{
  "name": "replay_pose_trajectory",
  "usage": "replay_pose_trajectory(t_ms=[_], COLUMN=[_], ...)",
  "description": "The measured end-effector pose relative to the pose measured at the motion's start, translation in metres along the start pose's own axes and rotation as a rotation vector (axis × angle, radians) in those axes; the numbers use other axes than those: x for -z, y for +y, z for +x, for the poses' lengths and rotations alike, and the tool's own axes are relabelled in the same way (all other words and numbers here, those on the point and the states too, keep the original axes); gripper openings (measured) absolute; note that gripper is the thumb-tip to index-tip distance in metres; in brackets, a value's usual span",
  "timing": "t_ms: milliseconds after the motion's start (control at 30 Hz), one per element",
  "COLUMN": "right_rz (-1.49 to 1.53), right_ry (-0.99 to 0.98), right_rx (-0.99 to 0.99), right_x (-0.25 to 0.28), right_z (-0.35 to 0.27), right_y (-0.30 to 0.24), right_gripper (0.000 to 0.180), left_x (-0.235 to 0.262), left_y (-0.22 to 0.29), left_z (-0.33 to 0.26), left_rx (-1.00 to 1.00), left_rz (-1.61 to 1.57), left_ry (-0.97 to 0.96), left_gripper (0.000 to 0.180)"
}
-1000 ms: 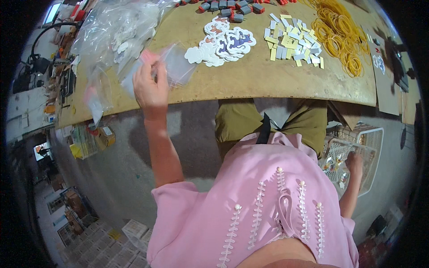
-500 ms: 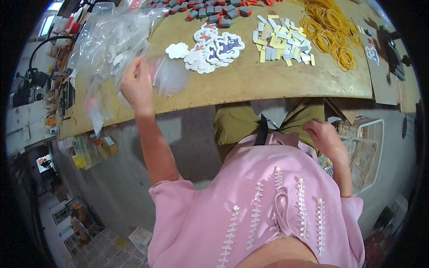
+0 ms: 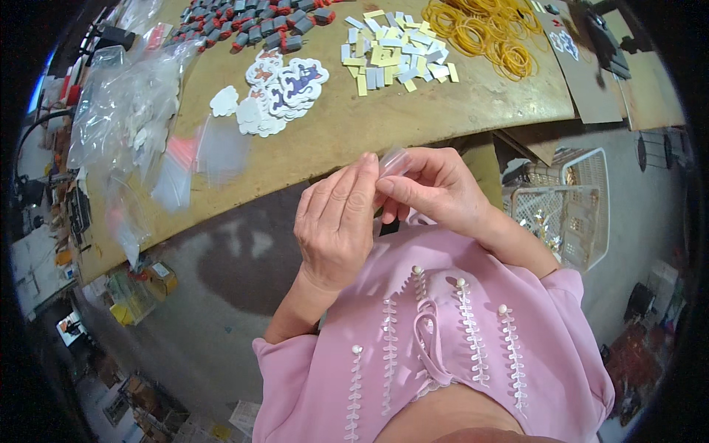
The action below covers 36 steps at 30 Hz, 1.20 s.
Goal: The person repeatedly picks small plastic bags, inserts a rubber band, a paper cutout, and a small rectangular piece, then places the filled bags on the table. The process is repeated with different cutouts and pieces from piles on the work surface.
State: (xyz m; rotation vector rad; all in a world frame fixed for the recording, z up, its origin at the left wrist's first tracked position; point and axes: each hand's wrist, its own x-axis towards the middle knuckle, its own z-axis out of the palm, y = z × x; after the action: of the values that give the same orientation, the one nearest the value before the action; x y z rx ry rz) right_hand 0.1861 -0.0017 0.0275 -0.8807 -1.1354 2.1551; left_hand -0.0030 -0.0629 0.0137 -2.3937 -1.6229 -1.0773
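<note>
Now both hands have met above the lap, left hand (image 3: 336,221) and right hand (image 3: 436,188) together pinching a small clear bag (image 3: 394,159) lifted off the tabletop (image 3: 340,125).

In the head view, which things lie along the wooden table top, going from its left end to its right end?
Heap of clear plastic bags → white die-cut stickers → small yellow and white tags → yellow rubber bands → brown cardboard sheet.
</note>
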Motion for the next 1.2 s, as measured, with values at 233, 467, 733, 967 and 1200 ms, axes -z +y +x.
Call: replay_pose_trajectory(t_ms=[233,467,733,967,1200], right_rz=[0.079,-0.029,-0.259,-0.28,-0.141], right_ry=[0.063,0.103,0.136,0.115,0.19], right_rx=[-0.07,0.024,-0.001,-0.125,-0.189], right_x=[0.019,0.015,0.018,0.017,0.03], right_z=[-0.01,-0.008,-0.008,-0.012,-0.013], right_y=[0.013,0.021,0.023,0.02,0.018], right_gripper=[0.015,0.016,0.02,0.024,0.015], left_x=[-0.008,-0.002,-0.015,-0.015,-0.006], left_y=[0.0,0.016,0.012,0.003,-0.006], left_z=[-0.003,0.011,0.0,0.004,0.0], left_rx=[0.09,0.423,0.454,0.31,0.063], left_rz=[-0.281,-0.456,-0.393,-0.268,-0.322], left_ry=[-0.118,-0.148,-0.158,-0.055,-0.226], left_gripper=[0.054,0.021,0.012,0.018,0.011])
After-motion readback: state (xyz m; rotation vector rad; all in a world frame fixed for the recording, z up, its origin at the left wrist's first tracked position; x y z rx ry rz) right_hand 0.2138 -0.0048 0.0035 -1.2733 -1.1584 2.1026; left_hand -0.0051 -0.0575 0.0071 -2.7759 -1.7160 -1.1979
